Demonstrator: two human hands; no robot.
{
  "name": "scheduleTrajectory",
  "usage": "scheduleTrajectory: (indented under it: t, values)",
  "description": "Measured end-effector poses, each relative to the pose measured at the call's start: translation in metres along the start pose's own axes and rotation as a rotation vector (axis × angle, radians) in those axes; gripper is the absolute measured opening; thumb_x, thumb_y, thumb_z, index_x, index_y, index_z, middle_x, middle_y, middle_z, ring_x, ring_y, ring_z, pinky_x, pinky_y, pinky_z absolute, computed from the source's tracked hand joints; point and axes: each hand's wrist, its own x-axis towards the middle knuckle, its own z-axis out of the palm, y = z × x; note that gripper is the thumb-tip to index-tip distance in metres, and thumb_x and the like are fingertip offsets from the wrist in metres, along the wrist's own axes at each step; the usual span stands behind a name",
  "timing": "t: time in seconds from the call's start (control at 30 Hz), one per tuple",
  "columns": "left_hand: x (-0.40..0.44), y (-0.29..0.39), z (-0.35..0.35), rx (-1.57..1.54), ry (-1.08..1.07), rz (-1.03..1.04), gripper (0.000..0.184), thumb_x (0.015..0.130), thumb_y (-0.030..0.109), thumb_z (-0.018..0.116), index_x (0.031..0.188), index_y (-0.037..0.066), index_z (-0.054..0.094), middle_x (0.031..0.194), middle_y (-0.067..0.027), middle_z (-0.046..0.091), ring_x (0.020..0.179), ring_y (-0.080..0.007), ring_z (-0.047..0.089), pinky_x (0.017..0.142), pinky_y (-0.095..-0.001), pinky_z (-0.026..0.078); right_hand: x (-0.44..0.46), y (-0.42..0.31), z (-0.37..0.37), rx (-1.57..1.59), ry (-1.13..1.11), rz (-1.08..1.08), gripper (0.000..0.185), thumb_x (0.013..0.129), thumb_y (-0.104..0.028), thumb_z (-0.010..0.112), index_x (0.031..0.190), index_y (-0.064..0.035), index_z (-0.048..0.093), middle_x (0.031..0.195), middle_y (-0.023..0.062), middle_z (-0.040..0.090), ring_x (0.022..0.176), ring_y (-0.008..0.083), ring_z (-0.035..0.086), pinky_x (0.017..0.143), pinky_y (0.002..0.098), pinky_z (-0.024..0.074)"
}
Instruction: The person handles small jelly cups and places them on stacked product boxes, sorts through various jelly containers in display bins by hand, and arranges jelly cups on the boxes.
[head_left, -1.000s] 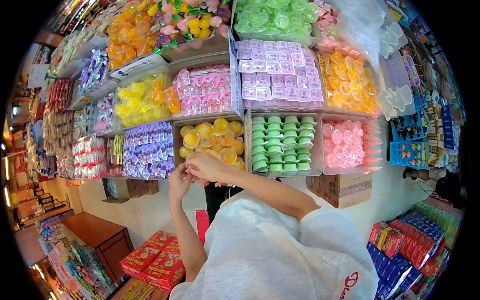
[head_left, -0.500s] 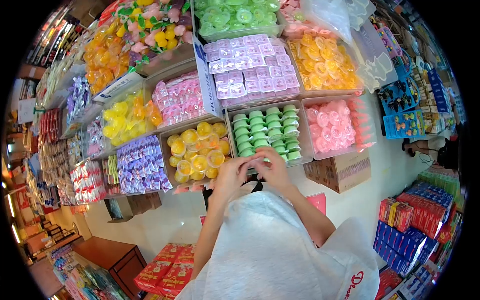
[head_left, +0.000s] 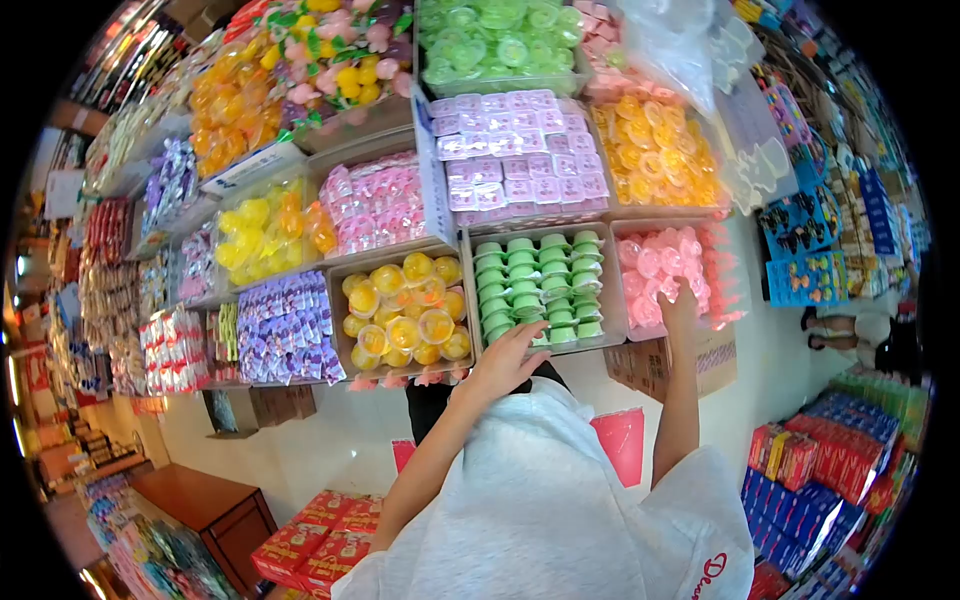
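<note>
My left hand (head_left: pixel 508 362) rests at the front edge of the bin of green cups (head_left: pixel 540 280), its fingers stretched out and nothing in it. The cups stand in neat stacked rows with lids between them. My right hand (head_left: pixel 679 308) reaches over the front of the clear bin (head_left: pixel 640 330) at the right. Its fingers are apart, at the round pink jelly cups (head_left: pixel 660 258); I cannot tell whether they touch one. To the left of my left hand, yellow jelly cups (head_left: pixel 405 310) fill another bin.
Behind are bins of lilac square cups (head_left: pixel 520 150), orange cups (head_left: pixel 655 150) and green cups (head_left: pixel 500 40). Purple packets (head_left: pixel 288 325) lie at the left. Cardboard boxes (head_left: pixel 700 370) stand under the display. Red cartons (head_left: pixel 320 540) sit on the floor behind me.
My hands were together in front of the green cups and have parted. The right one moved right to the pink cups; the left one stayed near the green bin and opened out.
</note>
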Motion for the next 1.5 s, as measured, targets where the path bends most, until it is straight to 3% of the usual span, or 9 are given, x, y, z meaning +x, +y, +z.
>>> scheduleTrajectory:
  t: [0.23, 0.4, 0.63, 0.73, 0.83, 1.1, 1.2, 1.3, 1.5]
  values:
    - [-0.033, -0.015, -0.025, -0.214, 0.179, -0.167, 0.045, 0.090, 0.008, 0.066, 0.132, 0.003, 0.053, 0.108, -0.0139, 0.065, 0.093, -0.0225, 0.065, 0.084, -0.0319, 0.052, 0.006, 0.019, 0.042, 0.047, 0.192, -0.001, 0.071, 0.079, -0.015, 0.071, 0.140, -0.0003, 0.038, 0.134, 0.0293, 0.047, 0.127, 0.0461, 0.043, 0.106, 0.0498, 0.0378]
    - [-0.069, 0.010, -0.047, -0.433, 0.399, -0.281, 0.035, 0.091, -0.001, 0.064, 0.125, 0.002, 0.059, 0.104, -0.0072, 0.067, 0.091, -0.0143, 0.065, 0.079, -0.0284, 0.054, 0.004, 0.016, 0.045, 0.003, 0.223, 0.008, 0.070, 0.080, -0.018, 0.074, 0.137, 0.0036, 0.041, 0.132, 0.0269, 0.050, 0.124, 0.0440, 0.046, 0.103, 0.0495, 0.0402]
    - [-0.107, -0.035, -0.041, -0.332, 0.616, -0.306, 0.031, 0.090, 0.000, 0.065, 0.120, -0.001, 0.059, 0.102, -0.0111, 0.068, 0.088, -0.0173, 0.067, 0.079, -0.0291, 0.055, -0.023, -0.049, 0.040, -0.082, 0.387, -0.074, 0.062, 0.086, -0.023, 0.069, 0.136, 0.0028, 0.042, 0.129, 0.0236, 0.051, 0.122, 0.0384, 0.045, 0.102, 0.0474, 0.0385]
    - [-0.120, -0.059, -0.036, -0.140, 0.627, -0.304, 0.031, 0.089, 0.001, 0.066, 0.119, 0.000, 0.060, 0.099, -0.0125, 0.067, 0.089, -0.0212, 0.067, 0.079, -0.0306, 0.054, -0.050, -0.119, 0.040, 0.281, 0.368, -0.148, 0.052, 0.088, -0.024, 0.068, 0.130, 0.0012, 0.050, 0.121, 0.0178, 0.055, 0.114, 0.0305, 0.050, 0.095, 0.0405, 0.0419]
    - [-0.125, -0.057, -0.035, -0.083, 0.647, -0.300, 0.031, 0.088, 0.001, 0.067, 0.119, 0.001, 0.061, 0.097, -0.0136, 0.066, 0.089, -0.0231, 0.066, 0.078, -0.0310, 0.053, -0.080, -0.175, 0.040, 0.497, 0.112, -0.045, 0.038, 0.090, -0.019, 0.067, 0.120, 0.0002, 0.057, 0.113, 0.0126, 0.058, 0.102, 0.0231, 0.053, 0.085, 0.0328, 0.0436]
    - [-0.127, -0.061, -0.033, -0.180, 0.734, -0.297, 0.027, 0.088, 0.001, 0.066, 0.116, -0.001, 0.062, 0.097, -0.0126, 0.066, 0.084, -0.0211, 0.067, 0.076, -0.0294, 0.053, -0.140, -0.335, 0.037, 0.909, -0.433, -0.555, 0.017, 0.088, -0.008, 0.067, 0.103, -0.0026, 0.063, 0.099, 0.0113, 0.060, 0.083, 0.0228, 0.059, 0.074, 0.0333, 0.0486]
    - [-0.129, -0.058, -0.042, -0.220, 0.740, -0.275, 0.026, 0.089, 0.000, 0.066, 0.114, -0.002, 0.062, 0.097, -0.0121, 0.066, 0.083, -0.0202, 0.068, 0.074, -0.0289, 0.053, -0.138, -0.380, 0.054, 0.885, -0.450, -0.796, 0.024, 0.086, -0.002, 0.066, 0.109, -0.0027, 0.060, 0.093, 0.0089, 0.059, 0.080, 0.0196, 0.058, 0.071, 0.0305, 0.0474]
    - [-0.134, -0.066, -0.050, -0.183, 0.798, -0.311, 0.025, 0.089, 0.001, 0.065, 0.114, -0.002, 0.062, 0.096, -0.0121, 0.066, 0.085, -0.0202, 0.068, 0.074, -0.0287, 0.054, -0.121, -0.425, 0.086, 0.872, -0.506, -0.793, 0.029, 0.086, -0.004, 0.067, 0.113, -0.0026, 0.058, 0.096, 0.0100, 0.059, 0.085, 0.0229, 0.059, 0.075, 0.0331, 0.0484]
    - [-0.140, -0.074, -0.080, -0.208, 0.846, -0.341, 0.024, 0.091, 0.002, 0.065, 0.115, -0.002, 0.062, 0.100, -0.0112, 0.066, 0.089, -0.0173, 0.067, 0.080, -0.0285, 0.055, -0.068, -0.502, 0.179, 0.813, -0.385, -0.743, 0.053, 0.084, -0.011, 0.067, 0.131, 0.0011, 0.044, 0.111, 0.0230, 0.054, 0.102, 0.0393, 0.055, 0.090, 0.0453, 0.0457]
